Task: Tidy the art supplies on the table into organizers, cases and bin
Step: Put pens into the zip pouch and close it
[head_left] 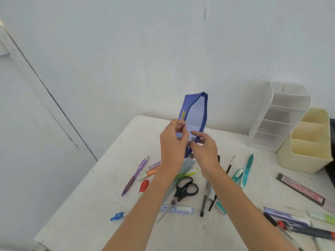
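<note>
A blue fabric pencil case [196,113] is held upright in the air above black-handled steel scissors [184,190] on the white worktop [90,196]. The left hand [172,142] fingers pinch its open edge; the right hand [204,151] fingers grip its lower side.

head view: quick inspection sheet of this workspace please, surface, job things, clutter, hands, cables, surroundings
surface: white table, paint worn and scuffed
job's things: blue pencil case held upright above the table, open; white organizer and cream bin at far right, no supplies visible in them
clutter: scissors, purple pen, teal pens, red marker and more pens lie loose on the table
hands: left hand pinches the pencil case's edge; right hand at its lower end, grip unclear
cables: nothing seen
surroundings: white wall behind, door at left
</note>
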Motion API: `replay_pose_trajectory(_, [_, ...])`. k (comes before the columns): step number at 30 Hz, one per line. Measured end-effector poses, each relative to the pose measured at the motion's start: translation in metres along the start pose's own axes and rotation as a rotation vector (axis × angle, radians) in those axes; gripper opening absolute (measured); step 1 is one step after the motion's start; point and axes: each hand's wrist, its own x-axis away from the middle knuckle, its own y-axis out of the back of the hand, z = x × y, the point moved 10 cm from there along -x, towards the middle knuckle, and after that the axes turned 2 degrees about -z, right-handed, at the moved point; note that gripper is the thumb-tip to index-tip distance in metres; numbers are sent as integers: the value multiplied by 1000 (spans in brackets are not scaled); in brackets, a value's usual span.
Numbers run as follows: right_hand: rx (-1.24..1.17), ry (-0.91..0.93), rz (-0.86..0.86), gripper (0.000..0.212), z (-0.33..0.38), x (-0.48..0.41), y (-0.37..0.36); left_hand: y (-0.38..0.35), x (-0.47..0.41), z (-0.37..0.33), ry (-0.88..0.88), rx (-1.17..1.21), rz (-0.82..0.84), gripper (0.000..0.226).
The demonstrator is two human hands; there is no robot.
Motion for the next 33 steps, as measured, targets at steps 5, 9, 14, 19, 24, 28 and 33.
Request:
replay_pose_trajectory(5, [312, 449, -4, 53, 64, 28, -13, 50, -5, -17, -130, -56, -94, 30])
replay_pose_trajectory(9, [583, 713, 113, 47, 86, 48, -36, 89, -22, -26, -377, -353, -80, 17])
replay_pose_trajectory(14, [605, 834, 95, 36, 96, 59, -37, 120, -30, -6, -365, -576, 44, 19])
replay_pose_trajectory(19, [438, 712, 85, 35, 89, 50, -29, 131, -24, 28, -316, -521, 248, 41])
replay_pose_trajectory(24, [391, 522, 171, 46, 70, 41, -43, 139, -10, 45, -259, -392, 330, 57])
replay_pose_trajectory(28, [369, 456, 329, 41, 59, 44, -74, 151, -5, 59, -167, -319, 317, 63])
replay_pose_trajectory(33, [129, 538, 229, 22, 70, 52, -85, 195, -11, 80, -47, -364, 102, 62])
